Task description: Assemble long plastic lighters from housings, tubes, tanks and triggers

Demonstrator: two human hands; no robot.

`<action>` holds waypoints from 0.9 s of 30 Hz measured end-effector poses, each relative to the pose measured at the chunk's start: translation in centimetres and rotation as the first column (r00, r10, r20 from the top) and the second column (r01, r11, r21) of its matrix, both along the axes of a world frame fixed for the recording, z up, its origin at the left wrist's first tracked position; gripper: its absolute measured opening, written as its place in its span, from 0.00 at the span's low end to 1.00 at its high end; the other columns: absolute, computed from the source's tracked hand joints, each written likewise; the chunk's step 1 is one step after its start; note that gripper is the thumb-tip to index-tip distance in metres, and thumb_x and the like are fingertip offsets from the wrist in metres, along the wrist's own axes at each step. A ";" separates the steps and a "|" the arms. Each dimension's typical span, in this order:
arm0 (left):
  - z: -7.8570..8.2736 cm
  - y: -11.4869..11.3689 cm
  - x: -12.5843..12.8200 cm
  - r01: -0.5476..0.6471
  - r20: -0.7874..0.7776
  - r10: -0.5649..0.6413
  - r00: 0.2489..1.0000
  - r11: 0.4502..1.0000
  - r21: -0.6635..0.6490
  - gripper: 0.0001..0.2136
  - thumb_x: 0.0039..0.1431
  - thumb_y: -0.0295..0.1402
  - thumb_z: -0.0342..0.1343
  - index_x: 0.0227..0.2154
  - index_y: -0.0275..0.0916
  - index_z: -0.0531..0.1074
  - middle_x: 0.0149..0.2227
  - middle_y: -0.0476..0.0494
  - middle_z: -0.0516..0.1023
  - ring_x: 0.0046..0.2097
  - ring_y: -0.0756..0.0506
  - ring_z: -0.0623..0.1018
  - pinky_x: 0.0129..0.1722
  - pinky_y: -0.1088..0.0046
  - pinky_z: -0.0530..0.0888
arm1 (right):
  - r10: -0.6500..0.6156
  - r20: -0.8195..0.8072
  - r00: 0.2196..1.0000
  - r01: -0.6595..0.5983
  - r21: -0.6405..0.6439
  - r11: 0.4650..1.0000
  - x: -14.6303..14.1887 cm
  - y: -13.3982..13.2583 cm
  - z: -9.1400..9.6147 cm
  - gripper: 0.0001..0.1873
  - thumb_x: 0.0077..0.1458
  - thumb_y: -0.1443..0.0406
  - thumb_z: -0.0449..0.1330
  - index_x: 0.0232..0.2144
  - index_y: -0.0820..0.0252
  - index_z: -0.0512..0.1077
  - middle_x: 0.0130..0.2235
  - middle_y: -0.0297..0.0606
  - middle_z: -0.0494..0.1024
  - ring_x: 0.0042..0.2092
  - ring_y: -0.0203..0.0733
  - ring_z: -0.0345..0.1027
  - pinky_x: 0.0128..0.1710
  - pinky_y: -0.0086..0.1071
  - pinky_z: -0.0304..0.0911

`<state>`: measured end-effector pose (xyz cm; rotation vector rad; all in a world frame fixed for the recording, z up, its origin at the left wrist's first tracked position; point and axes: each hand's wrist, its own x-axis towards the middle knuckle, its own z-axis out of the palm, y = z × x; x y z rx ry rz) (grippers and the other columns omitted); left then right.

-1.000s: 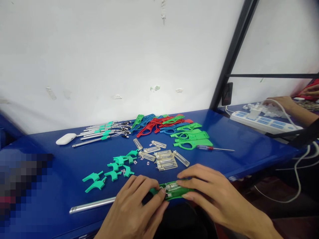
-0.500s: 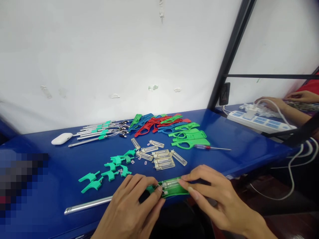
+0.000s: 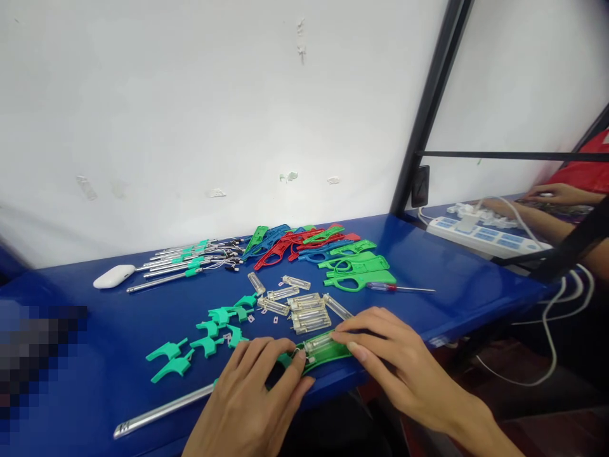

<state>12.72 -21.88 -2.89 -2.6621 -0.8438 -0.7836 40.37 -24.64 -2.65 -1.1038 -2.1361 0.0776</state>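
Note:
Near the table's front edge lies a green lighter shell half [image 3: 333,360], open side up, with a clear fuel tank [image 3: 318,344] inside it. A long silver tube [image 3: 164,411] extends from its left end. My left hand [image 3: 254,387] is closed around the shell where the tube joins it, thumb and index finger by small white wiring. My right hand [image 3: 404,368] pinches the shell's right end, fingertips on the tank's end; they hide part of both. Just beyond are several loose clear tanks [image 3: 309,320] and, to the left, several teal trigger-like pieces [image 3: 172,367].
Behind are piled green, blue and red shell halves [image 3: 359,279], a screwdriver [image 3: 399,287], wired silver tubes [image 3: 164,279] and a white case [image 3: 114,277]. At the right stand a black frame post [image 3: 423,114] and a power strip [image 3: 485,238]; another person's hands [image 3: 566,193] work beyond.
The shell has tilted slightly: its right end is farther from me and the tube's tip nearer. Both hands keep their hold. The camera view has shifted a little.

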 end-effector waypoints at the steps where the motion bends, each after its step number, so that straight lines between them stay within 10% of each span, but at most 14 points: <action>1: 0.0 0.0 0.0 0.000 -0.005 0.000 1.000 1.000 0.004 0.11 0.77 0.32 0.50 0.55 0.42 0.75 0.49 0.43 0.82 0.49 0.40 0.81 0.51 0.58 0.77 | -0.016 0.011 1.000 0.016 -0.001 1.000 0.2 0.0 0.1 0.16 0.75 0.65 0.53 0.56 0.48 0.78 0.55 0.37 0.82 0.54 0.46 0.76 0.56 0.44 0.69; 18: 0.4 0.4 -2.6 -0.178 0.130 0.168 0.977 0.982 0.067 0.18 0.74 0.48 0.52 0.56 0.44 0.75 0.49 0.40 0.84 0.50 0.34 0.84 0.47 0.50 0.84 | -0.356 0.109 0.928 0.346 0.101 0.933 8.2 4.6 -0.2 0.16 0.73 0.54 0.56 0.54 0.50 0.79 0.59 0.47 0.76 0.63 0.58 0.67 0.63 0.62 0.63; 27: 0.6 0.1 -2.5 -0.103 0.159 0.107 0.981 0.994 -0.036 0.12 0.73 0.42 0.56 0.52 0.47 0.78 0.46 0.43 0.81 0.47 0.39 0.83 0.49 0.56 0.83 | -0.087 0.189 0.978 0.094 -0.026 0.995 2.9 1.6 1.2 0.21 0.72 0.56 0.59 0.64 0.44 0.71 0.67 0.41 0.70 0.70 0.55 0.61 0.68 0.57 0.62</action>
